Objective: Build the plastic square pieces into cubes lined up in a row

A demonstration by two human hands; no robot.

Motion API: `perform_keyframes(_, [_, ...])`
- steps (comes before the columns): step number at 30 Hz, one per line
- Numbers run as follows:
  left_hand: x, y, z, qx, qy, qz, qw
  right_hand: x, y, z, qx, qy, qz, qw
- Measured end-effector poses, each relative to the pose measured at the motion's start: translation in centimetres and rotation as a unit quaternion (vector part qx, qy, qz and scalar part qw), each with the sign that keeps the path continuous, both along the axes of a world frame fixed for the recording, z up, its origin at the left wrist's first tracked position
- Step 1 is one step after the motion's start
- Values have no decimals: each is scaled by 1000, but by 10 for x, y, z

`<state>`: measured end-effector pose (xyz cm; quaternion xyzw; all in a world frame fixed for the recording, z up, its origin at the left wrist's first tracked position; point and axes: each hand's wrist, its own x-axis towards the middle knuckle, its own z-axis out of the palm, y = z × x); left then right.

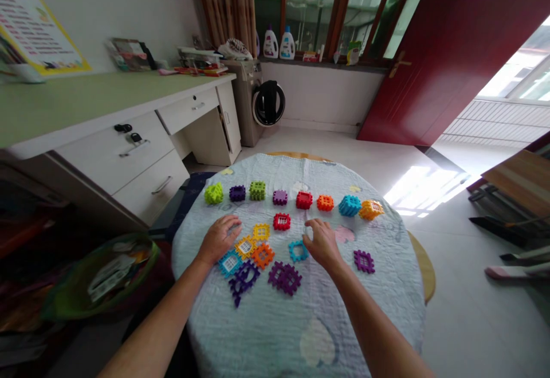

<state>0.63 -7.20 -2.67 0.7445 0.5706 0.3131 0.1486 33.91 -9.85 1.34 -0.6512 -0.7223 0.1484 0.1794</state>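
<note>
My left hand (220, 239) rests at the left of the loose building pieces, fingers stretched and slightly apart, nothing visible in it. Closest to it are a yellow window piece (246, 247) and a light-blue window piece (230, 263). My right hand (322, 243) is beside a blue square frame (298, 251), its thumb and index finger apart. Whether it touches the frame I cannot tell. Between the hands lie a red window piece (282, 221), another yellow piece (261, 232) and an orange one (263, 256). Dark purple pieces (285, 278) are nearer to me.
Stacks sorted by colour run across the round cloth-covered table (258, 338), from a lime stack (213, 193) to a yellow-orange stack (371, 210). A single purple piece (364, 261) lies at the right. Left of the table stands a basket (64, 300); a desk (107, 94) lines the wall.
</note>
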Motion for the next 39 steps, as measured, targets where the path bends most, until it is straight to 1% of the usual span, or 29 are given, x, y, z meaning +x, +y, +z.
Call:
perform_keyframes(3, [4,-2,1,2,5,13,1000,-28,23,10,16,-11,80,997])
perform_keyframes(6, [4,-3,3,5,12,19,1000,-51,43,12,-5,-67,133,989])
perform_keyframes(10, [4,-4,3,12,23,26,999,-62,61,8,-50,-133,151,978])
perform_keyframes(13, [5,-3,1,14,36,31,999,-64,67,4,-53,-147,156,975])
perform_keyframes(16, [5,-3,0,18,42,39,998,-67,66,4,-49,-156,163,973])
perform_keyframes(19, [5,-4,0,16,41,39,998,-61,67,12,-35,-156,168,973])
perform_keyframes(21, [5,-4,1,13,40,36,998,-46,76,24,-17,-148,151,977])
perform_keyframes(24, [6,-4,3,14,37,39,998,-14,99,44,5,-131,98,987])
perform_keyframes(26, [6,-4,3,16,37,44,998,6,116,54,-4,-133,81,988])
perform_keyframes(28, [6,-4,2,18,38,47,998,18,128,59,-15,-140,78,987])
perform_keyframes(32, [5,-3,0,24,41,47,998,23,138,54,-31,-152,89,984])
perform_keyframes(36, [5,-3,-1,23,41,46,998,18,139,43,-44,-157,92,982])
perform_keyframes(39, [5,-3,0,22,42,48,998,17,139,40,-52,-155,90,982])
